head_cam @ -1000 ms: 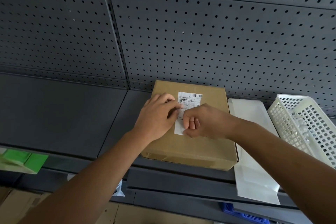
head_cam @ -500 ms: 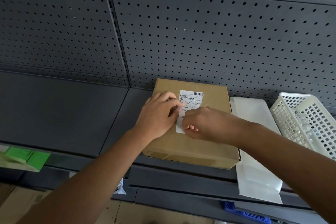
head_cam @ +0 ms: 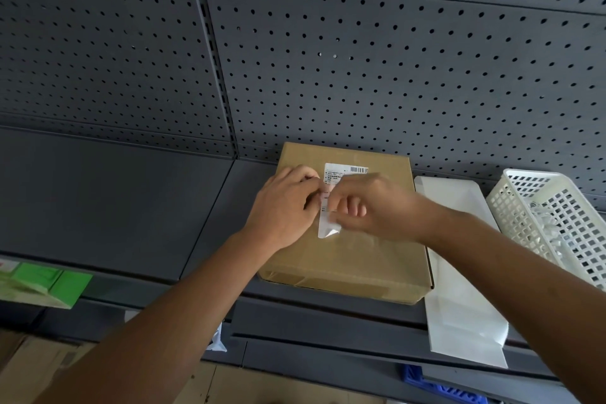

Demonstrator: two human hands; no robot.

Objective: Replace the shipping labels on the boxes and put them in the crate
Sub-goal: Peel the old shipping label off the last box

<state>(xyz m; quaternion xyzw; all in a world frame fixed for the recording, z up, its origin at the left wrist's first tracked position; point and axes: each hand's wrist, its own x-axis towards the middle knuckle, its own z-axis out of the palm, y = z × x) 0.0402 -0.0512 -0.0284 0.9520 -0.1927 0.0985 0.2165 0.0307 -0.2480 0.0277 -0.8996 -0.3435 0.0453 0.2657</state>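
Note:
A brown cardboard box [head_cam: 360, 259] lies flat on the grey shelf [head_cam: 98, 200], against the pegboard back wall. A white shipping label [head_cam: 344, 170] with a barcode is stuck on its top. My left hand [head_cam: 282, 207] rests on the box with its bent fingertips at the label's left edge. My right hand [head_cam: 377, 207] has its fingers curled and pinches the label near its middle. The label's lower corner curls up off the cardboard. Both hands hide most of the label.
A flat white paper bag [head_cam: 459, 305] lies just right of the box and overhangs the shelf edge. A white lattice basket [head_cam: 557, 216] stands at the far right. A green package [head_cam: 42, 282] sits lower left, and a blue crate [head_cam: 436, 387] shows below the shelf.
My right hand has shifted up over the label and its lower corner now curls off the box. My left hand stays at the label's left edge.

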